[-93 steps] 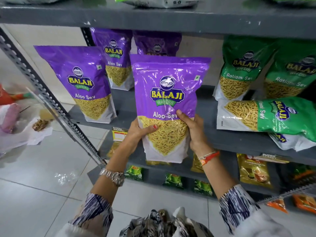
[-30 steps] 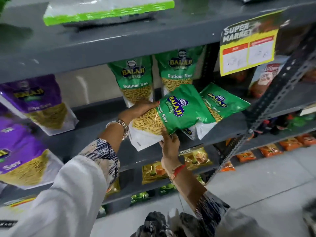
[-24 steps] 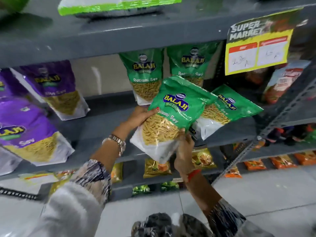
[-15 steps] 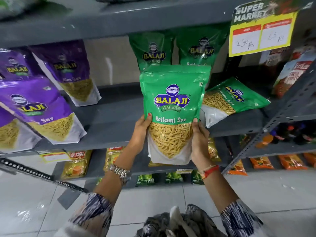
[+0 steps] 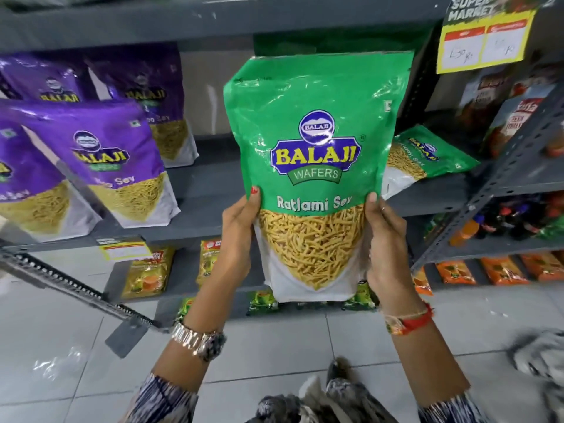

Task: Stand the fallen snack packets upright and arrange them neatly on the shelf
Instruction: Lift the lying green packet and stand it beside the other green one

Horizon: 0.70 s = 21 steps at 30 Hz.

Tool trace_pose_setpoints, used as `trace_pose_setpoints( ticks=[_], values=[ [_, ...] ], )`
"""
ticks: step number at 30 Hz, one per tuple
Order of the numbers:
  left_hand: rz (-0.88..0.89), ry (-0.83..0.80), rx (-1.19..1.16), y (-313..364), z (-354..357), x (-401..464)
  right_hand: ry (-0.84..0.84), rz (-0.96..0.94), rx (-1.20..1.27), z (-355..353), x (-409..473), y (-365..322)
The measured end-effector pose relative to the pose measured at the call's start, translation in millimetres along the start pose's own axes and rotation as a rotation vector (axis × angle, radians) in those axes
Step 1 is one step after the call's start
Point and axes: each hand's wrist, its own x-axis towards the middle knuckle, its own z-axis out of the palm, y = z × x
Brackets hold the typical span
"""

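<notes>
I hold a green Ratlami Sev packet (image 5: 317, 141) upright in front of the grey shelf (image 5: 210, 209). My left hand (image 5: 238, 236) grips its lower left edge and my right hand (image 5: 386, 242) grips its lower right edge. Behind it to the right, another green packet (image 5: 427, 154) lies fallen on its side on the shelf. Purple Aloo Sev packets (image 5: 119, 160) stand upright on the left part of the shelf, with more purple ones (image 5: 158, 96) behind. The held packet hides the back of the shelf.
A yellow price tag (image 5: 485, 35) hangs from the shelf above at the right. A slotted grey upright (image 5: 500, 175) separates a neighbouring rack with bottles (image 5: 503, 221). Small yellow, green and orange packets (image 5: 146, 270) fill the lower shelves. White floor tiles lie below.
Both hands lifted the fallen green packet off the shelf, turned it upright and brought it closer to me. Before that, they held a purple packet farther left.
</notes>
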Motion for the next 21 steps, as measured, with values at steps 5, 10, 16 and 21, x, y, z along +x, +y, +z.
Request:
trace_pose_setpoints(
  ticks=[5,10,16,21],
  values=[
    [-0.019,-0.038,0.045,-5.9,-8.0,4.4,0.039,0.013,-0.071,2.6,4.6,10.8],
    [-0.104,-0.048,0.157,-20.1,-15.1,37.6,0.065,0.090,-0.147,0.7,42.5,30.7],
    [-0.204,-0.102,0.041,-10.5,-1.0,110.4,0.125,0.095,-0.151,7.8,115.0,39.8],
    [-0.149,-0.077,-0.018,-11.8,12.1,162.9,0.104,0.079,-0.106,12.7,164.3,43.3]
  ],
)
